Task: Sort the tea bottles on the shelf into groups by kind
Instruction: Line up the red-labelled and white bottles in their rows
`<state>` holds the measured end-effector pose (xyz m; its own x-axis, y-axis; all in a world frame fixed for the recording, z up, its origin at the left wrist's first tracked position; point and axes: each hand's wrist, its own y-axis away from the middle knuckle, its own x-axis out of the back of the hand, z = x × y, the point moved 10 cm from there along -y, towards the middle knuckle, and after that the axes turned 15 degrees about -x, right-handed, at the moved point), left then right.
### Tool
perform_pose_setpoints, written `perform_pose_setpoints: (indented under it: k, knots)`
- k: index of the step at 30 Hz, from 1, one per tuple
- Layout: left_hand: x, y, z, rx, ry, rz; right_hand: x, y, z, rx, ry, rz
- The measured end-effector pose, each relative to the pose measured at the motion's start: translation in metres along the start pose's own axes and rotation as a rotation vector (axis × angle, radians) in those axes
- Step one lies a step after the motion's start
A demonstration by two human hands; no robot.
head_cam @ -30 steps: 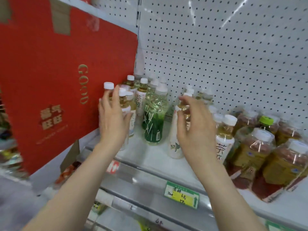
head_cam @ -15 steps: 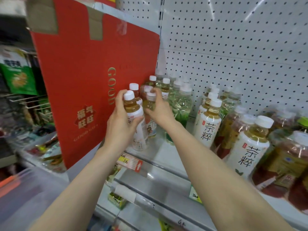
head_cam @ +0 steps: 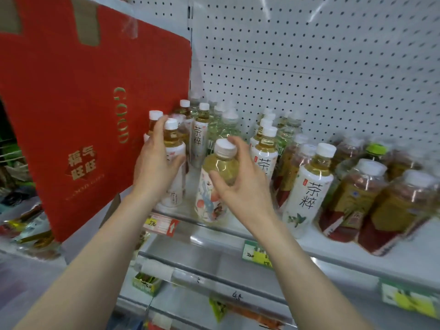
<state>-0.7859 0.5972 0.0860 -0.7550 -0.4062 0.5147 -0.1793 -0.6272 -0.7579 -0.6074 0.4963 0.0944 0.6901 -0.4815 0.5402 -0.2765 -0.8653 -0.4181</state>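
My left hand (head_cam: 156,163) is wrapped around a white-labelled tea bottle (head_cam: 175,160) standing at the left end of the shelf (head_cam: 333,246), next to the red box. My right hand (head_cam: 240,184) grips a white-capped tea bottle with a floral label (head_cam: 215,184), held tilted near the shelf's front edge. Behind them stand more white-labelled bottles (head_cam: 200,132) and green-labelled ones (head_cam: 226,129). To the right are white-labelled bottles with black characters (head_cam: 309,189) and wide amber bottles with dark red labels (head_cam: 357,198).
A large red cardboard box (head_cam: 78,110) walls off the shelf's left end. White pegboard (head_cam: 321,67) backs the shelf. Price tags (head_cam: 162,225) hang on the front rail, and lower shelves (head_cam: 214,282) hold small packets.
My right hand has pulled the floral-label bottle out of the left cluster toward the shelf front. My left hand still holds the white-labelled bottle beside the red box.
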Motion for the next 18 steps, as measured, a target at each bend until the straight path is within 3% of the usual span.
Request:
perform_pose_setpoints:
  k: [6,13,18]
  knots:
    - [0.004,0.007,0.036,-0.007,-0.053,0.13,0.107,0.05,0.054,-0.232,-0.322,0.117]
    - [-0.056,0.002,0.148,-0.113,0.275,0.159,0.241,0.109,0.108,-0.335,-0.254,0.4]
    - [-0.08,0.012,0.29,-0.354,0.395,0.174,0.348,0.136,0.165,-0.433,-0.194,0.618]
